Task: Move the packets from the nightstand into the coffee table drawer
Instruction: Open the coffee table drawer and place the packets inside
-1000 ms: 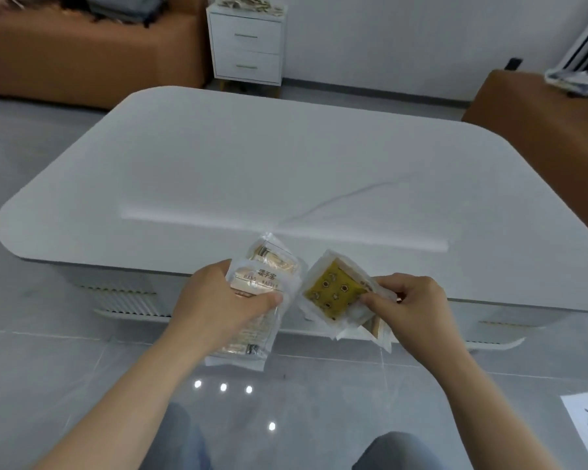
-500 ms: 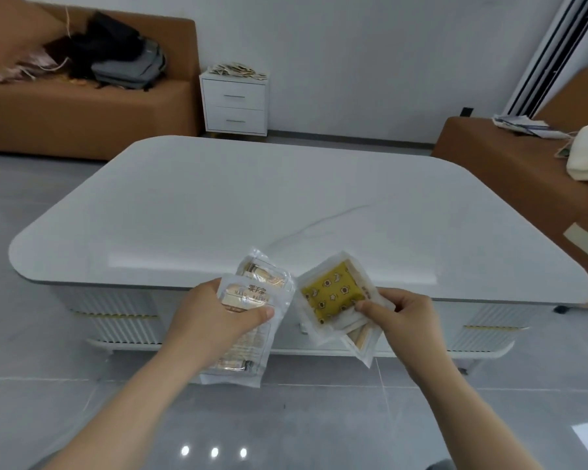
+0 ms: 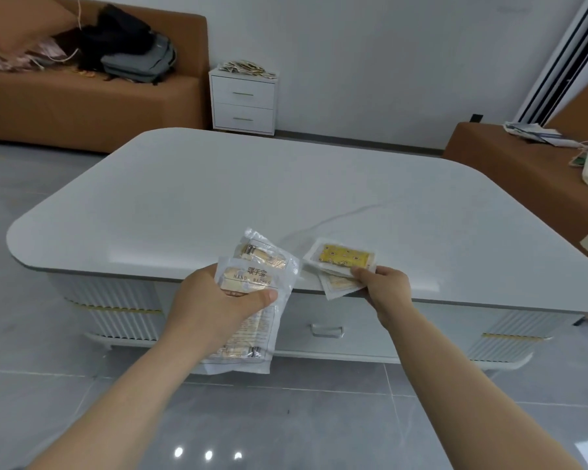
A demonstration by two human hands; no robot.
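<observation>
The person is standing at the near side of the table (image 3: 286,184). The left hand (image 3: 218,307) is holding a bunch of clear packets (image 3: 255,283) in the air, just in front of the table's near edge. The fingers are curling around the bunch and the thumb is pressing across the front. The bunch is hanging down past the table's edge.

The right hand (image 3: 384,286) is pinching a yellow packet (image 3: 345,257) and a pale packet (image 3: 340,284) under it. The yellow one is looking flat at the table's near edge. I cannot tell if it is touching the top. The pale one is sticking out over the edge.

The drawer (image 3: 364,337) is sitting shut in the table's near side, below the two hands. Its handle (image 3: 326,330) is showing between them.

The nightstand (image 3: 243,100) is standing well behind the table's far side, by the wall. More packets (image 3: 246,67) are lying in a pile on top of it. A brown sofa (image 3: 82,100) with bags (image 3: 133,56) on it is sitting behind the table's far left corner.
</observation>
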